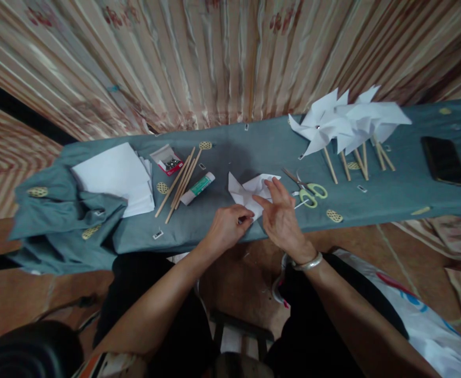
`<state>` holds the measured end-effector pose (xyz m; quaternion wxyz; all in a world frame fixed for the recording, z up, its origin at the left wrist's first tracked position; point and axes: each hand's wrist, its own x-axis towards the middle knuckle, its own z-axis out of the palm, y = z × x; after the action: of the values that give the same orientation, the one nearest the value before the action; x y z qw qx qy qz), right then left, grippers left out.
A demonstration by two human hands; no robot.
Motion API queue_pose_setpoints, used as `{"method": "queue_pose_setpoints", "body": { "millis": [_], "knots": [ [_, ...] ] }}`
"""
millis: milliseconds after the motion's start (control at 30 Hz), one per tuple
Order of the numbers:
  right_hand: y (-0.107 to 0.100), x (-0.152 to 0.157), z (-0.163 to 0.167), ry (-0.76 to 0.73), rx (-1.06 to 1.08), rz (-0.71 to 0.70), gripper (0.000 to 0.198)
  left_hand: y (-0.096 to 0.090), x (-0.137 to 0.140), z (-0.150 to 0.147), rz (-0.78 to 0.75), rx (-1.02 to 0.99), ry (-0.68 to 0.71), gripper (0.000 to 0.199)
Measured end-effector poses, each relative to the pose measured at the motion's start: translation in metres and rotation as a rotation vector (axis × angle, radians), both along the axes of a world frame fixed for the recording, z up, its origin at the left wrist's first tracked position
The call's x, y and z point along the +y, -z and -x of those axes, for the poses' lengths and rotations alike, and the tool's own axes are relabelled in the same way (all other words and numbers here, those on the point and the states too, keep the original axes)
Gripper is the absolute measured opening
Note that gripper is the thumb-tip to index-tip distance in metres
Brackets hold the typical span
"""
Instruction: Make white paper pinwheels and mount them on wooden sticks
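Head | folded paper (pixel 248 193) | two tips point away | long axis unclear (fingers (pixel 278 193) overlap)

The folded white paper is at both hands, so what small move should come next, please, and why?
I'd probably bring the left corner of the folded white paper toward its middle: that corner juts out free, while the left hand has its fingertips at the near edge and the right hand lies over its right side.

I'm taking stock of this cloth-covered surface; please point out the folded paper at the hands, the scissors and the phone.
Folded paper (pixel 248 193), head view: an uncovered part near its middle.
Scissors (pixel 302 185), head view: around the pivot.
Phone (pixel 445 160), head view: middle of its dark face.
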<state>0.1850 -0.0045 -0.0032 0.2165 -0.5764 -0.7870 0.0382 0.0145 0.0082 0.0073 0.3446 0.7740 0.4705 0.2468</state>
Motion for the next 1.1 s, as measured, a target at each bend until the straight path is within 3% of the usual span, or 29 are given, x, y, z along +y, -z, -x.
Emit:
{"method": "queue_pose_setpoints", "body": {
  "millis": [333, 700, 1100],
  "knots": [
    [0.003, 0.002, 0.008, -0.046, -0.097, 0.01, 0.037, 0.0, 0.0, -0.001, -0.007, 0.006, -0.002, 0.016],
    [-0.009, -0.007, -0.006, -0.036, -0.03, -0.032, 0.045, 0.001, 0.0, -0.002, 0.003, 0.007, -0.022, 0.014],
    [-0.014, -0.003, -0.03, 0.087, 0.09, -0.117, 0.041, -0.004, -0.004, 0.001, -0.009, -0.04, -0.028, 0.016]
  ]
}}
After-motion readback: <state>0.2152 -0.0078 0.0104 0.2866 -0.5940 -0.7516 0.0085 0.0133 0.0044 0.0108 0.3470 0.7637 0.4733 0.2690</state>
